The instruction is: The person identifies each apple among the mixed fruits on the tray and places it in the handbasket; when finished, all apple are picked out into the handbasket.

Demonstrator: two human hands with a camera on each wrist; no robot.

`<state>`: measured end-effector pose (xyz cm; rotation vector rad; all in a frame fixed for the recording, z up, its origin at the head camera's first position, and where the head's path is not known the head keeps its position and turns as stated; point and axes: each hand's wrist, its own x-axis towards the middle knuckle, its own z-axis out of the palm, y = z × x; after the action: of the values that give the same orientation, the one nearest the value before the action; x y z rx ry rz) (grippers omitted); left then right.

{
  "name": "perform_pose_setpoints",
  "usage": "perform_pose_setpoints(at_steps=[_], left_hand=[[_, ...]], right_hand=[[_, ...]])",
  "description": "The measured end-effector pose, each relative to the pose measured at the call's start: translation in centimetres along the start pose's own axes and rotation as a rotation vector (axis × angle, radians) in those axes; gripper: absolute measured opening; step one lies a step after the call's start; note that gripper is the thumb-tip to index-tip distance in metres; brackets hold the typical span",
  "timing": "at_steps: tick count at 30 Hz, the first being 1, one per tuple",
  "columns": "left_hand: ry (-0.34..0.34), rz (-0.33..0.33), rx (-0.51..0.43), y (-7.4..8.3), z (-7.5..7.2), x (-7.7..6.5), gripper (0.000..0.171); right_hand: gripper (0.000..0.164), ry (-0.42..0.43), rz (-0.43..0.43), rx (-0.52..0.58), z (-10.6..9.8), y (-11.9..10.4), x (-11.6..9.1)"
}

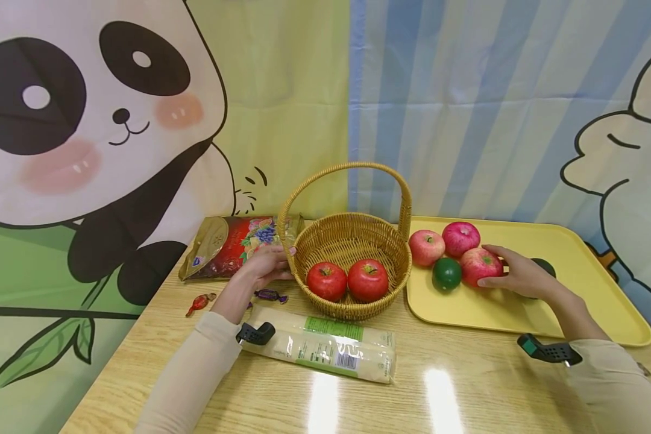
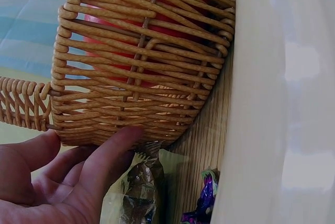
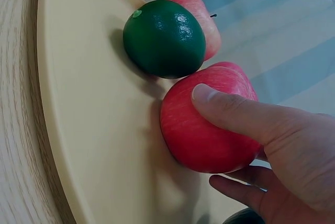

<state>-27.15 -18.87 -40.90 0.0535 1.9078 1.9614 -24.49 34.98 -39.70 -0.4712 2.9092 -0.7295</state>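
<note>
A wicker basket (image 1: 352,310) with a tall handle stands mid-table, holding two red apples (image 1: 326,281) at its front. My left hand (image 1: 266,265) holds the basket's left side, thumb at the rim by the handle (image 2: 23,103) and fingers against the outer weave. On the yellow tray (image 1: 591,289), my right hand (image 1: 526,274) grips a pinkish-red apple (image 3: 209,124), thumb on its near side. The other fingertips are partly hidden behind it. Beside that apple lie a dark green, lime-like fruit (image 1: 446,274) and two more apples (image 1: 461,239). Another dark green fruit (image 1: 544,266) is partly covered by my right hand.
A red and gold candy bag (image 1: 228,247) lies behind my left hand. Wrapped candies, one red (image 1: 199,304) and one purple (image 1: 270,295), lie near that wrist. A long clear-and-green package (image 1: 331,346) with a barcode lies before the basket. A printed curtain (image 1: 456,108) hangs behind the table.
</note>
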Motion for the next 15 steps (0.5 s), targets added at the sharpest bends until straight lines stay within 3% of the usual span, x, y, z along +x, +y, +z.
perform_pose_setpoints(at_steps=[10, 15], left_hand=[[0.012, -0.006, -0.001, 0.13, 0.02, -0.21, 0.045], [0.004, -0.006, -0.004, 0.08, -0.05, -0.23, 0.046]], right_hand=[[0.09, 0.032, 0.003, -0.003, 0.01, 0.04, -0.33], [0.091, 0.05, 0.005, 0.011, -0.93, -0.45, -0.88]])
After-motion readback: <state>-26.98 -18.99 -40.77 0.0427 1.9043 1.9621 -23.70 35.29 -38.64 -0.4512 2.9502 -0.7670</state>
